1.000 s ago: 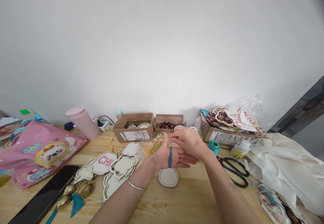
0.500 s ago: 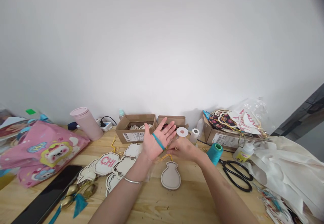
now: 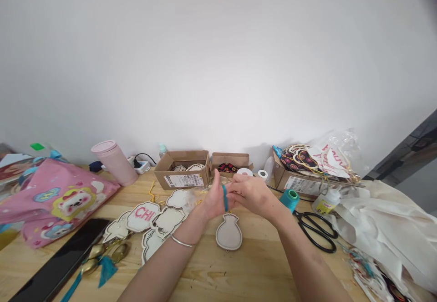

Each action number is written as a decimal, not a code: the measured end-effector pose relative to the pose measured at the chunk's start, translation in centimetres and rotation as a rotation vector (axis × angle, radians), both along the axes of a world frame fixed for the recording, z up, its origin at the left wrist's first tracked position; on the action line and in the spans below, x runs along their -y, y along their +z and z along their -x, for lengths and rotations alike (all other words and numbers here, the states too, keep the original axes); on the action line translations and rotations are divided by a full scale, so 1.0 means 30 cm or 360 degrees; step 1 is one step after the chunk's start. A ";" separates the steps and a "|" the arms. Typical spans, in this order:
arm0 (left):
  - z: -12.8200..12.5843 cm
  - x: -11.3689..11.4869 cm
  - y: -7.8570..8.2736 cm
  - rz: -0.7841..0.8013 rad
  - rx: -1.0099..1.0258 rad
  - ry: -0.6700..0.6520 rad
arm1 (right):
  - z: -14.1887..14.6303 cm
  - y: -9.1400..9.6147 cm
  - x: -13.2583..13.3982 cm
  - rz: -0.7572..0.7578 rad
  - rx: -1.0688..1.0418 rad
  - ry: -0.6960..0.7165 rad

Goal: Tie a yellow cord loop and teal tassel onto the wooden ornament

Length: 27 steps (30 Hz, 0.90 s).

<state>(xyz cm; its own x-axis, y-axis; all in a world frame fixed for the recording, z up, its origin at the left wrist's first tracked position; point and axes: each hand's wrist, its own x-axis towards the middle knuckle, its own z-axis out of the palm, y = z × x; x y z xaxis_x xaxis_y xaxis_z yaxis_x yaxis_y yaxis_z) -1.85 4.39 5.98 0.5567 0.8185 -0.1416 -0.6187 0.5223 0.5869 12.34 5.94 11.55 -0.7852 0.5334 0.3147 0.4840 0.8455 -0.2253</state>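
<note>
A band of teal thread [image 3: 225, 197] circles the palm of my left hand [image 3: 214, 200]. That hand is held flat with its thumb raised, and its fingers are partly covered by the other hand. My right hand [image 3: 251, 193] is bent over the left fingers, its own fingers pinched together at the teal thread; the exact grip is hidden. Just below both hands lies a vase-shaped pale wooden tag [image 3: 228, 233] with a yellow cord at its top. To the right, a cone of teal thread [image 3: 289, 200] stands on the table.
Black scissors [image 3: 317, 231], a glue bottle [image 3: 327, 201] and white cloth [image 3: 378, 224] lie right. Cardboard boxes [image 3: 184, 180] line the wall. Left are wooden tags [image 3: 143, 216], brass bells [image 3: 119, 252], a phone [image 3: 64, 261], a pink bag [image 3: 68, 197] and a pink tumbler [image 3: 114, 161].
My left hand has turned from palm-up and spread to edge-on with the thumb raised. My right hand has moved left and up over its fingers.
</note>
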 end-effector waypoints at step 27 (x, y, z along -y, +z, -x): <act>-0.020 0.023 -0.007 -0.0082 -0.0042 -0.0540 | -0.037 0.061 0.035 -0.0030 0.0198 -0.0046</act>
